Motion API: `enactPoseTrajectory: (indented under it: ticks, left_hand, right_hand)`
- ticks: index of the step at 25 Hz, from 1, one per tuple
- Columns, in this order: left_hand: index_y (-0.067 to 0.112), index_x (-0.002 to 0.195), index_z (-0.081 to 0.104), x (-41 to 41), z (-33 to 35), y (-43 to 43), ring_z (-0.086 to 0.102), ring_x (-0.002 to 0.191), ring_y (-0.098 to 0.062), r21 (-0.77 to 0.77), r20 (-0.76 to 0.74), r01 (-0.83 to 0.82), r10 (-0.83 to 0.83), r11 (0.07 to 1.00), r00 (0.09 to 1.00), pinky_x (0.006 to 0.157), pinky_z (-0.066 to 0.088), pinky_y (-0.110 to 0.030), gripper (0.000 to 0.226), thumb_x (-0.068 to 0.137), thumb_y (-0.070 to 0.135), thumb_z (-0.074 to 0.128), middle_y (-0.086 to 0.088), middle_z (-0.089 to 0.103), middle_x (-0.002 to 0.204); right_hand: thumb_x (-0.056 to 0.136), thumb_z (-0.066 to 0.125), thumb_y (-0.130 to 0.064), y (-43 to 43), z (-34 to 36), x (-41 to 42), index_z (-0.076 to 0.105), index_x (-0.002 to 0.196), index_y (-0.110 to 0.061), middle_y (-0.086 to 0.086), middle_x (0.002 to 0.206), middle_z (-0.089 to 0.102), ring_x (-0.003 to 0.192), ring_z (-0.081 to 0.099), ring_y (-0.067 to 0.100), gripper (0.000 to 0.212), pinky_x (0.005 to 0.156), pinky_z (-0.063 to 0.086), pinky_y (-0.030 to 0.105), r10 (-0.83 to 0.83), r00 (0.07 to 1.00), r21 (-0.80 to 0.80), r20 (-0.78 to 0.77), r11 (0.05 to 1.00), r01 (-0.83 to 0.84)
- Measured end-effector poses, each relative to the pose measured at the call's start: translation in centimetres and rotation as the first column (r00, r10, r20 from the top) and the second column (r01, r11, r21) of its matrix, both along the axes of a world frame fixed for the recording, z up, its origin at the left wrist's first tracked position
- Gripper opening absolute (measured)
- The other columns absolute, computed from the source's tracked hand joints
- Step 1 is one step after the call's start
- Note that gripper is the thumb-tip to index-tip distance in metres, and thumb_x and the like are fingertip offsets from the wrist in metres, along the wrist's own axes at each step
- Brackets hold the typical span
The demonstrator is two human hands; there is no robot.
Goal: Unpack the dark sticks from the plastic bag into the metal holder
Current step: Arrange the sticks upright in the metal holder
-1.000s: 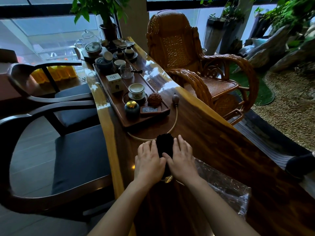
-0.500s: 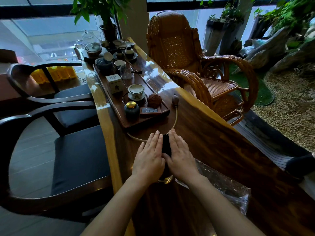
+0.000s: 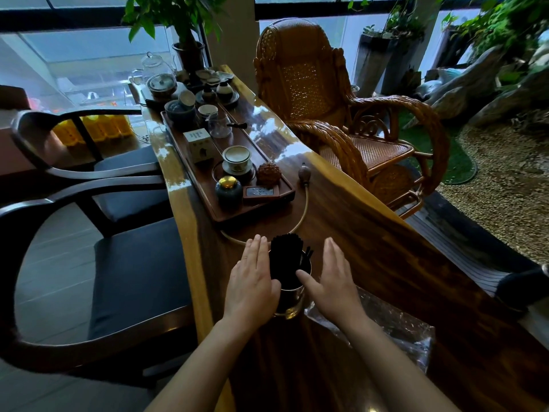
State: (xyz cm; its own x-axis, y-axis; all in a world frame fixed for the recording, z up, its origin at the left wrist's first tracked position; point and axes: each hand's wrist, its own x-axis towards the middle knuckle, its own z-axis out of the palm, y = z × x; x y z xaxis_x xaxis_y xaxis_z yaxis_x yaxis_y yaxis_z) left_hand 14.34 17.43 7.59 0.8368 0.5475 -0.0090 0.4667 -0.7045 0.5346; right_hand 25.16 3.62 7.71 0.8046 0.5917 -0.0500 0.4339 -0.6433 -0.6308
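Observation:
A bundle of dark sticks stands upright in the shiny metal holder on the wooden table. A few sticks lean out to the right. My left hand lies flat against the holder's left side, fingers straight. Just right of the holder is my right hand, flat with its fingers apart, thumb near the rim, holding nothing. The clear plastic bag lies crumpled on the table beside my right forearm.
A wooden tea tray with cups, a jar, a box and a glass pitcher stands just beyond the holder; a hose curves past it. Dark chairs stand on the left, a rattan rocking chair on the right.
Both hands were pressed together around the sticks. They have now parted sideways, the right one farther, and the stick bundle shows between them with a few sticks leaning right.

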Motion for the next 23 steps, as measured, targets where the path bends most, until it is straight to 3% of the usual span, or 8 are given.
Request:
enactPoseTrajectory:
  ticks: [4, 12, 23]
  left_hand:
    - [0.016, 0.159, 0.002, 0.2, 0.0, -0.2, -0.004, 0.155, -0.016, -0.031, -0.081, -0.028, 0.025, 0.999, 0.996, 0.123, 0.010, -0.041, 0.079, 0.094, 0.026, 0.045, -0.004, 0.003, 0.170]
    - [0.018, 0.159, 0.005, 0.6, 1.0, -0.3, -0.006, 0.155, -0.015, -0.101, -0.101, -0.010, 0.000, 0.995, 0.995, 0.124, 0.006, -0.040, 0.075, 0.095, 0.024, 0.043, -0.001, 0.003, 0.170]
    - [0.014, 0.159, 0.007, 0.6, 1.6, -0.8, -0.003, 0.156, -0.017, -0.119, -0.100, -0.028, 0.016, 0.993, 0.995, 0.126, 0.009, -0.043, 0.073, 0.096, 0.027, 0.040, -0.004, 0.006, 0.170]
  right_hand:
    - [0.096, 0.049, -0.059, 0.2, -0.9, -0.6, 0.004, 0.160, -0.014, 0.002, 0.171, -0.001, 0.156, -0.002, 0.022, 0.090, 0.124, 0.014, 0.042, 0.045, 0.999, -0.162, -0.027, 0.986, -0.049]
    - [0.098, 0.047, -0.055, 3.7, -0.3, 0.1, 0.005, 0.160, -0.011, 0.002, 0.170, -0.007, 0.155, -0.007, 0.025, 0.087, 0.125, 0.012, 0.046, 0.105, 0.994, -0.218, -0.028, 0.970, -0.109]
    - [0.093, 0.057, -0.054, 3.1, 0.0, 0.4, 0.004, 0.160, -0.011, 0.005, 0.170, -0.002, 0.156, -0.005, 0.027, 0.096, 0.125, 0.014, 0.048, 0.067, 0.997, -0.209, -0.029, 0.975, -0.071]
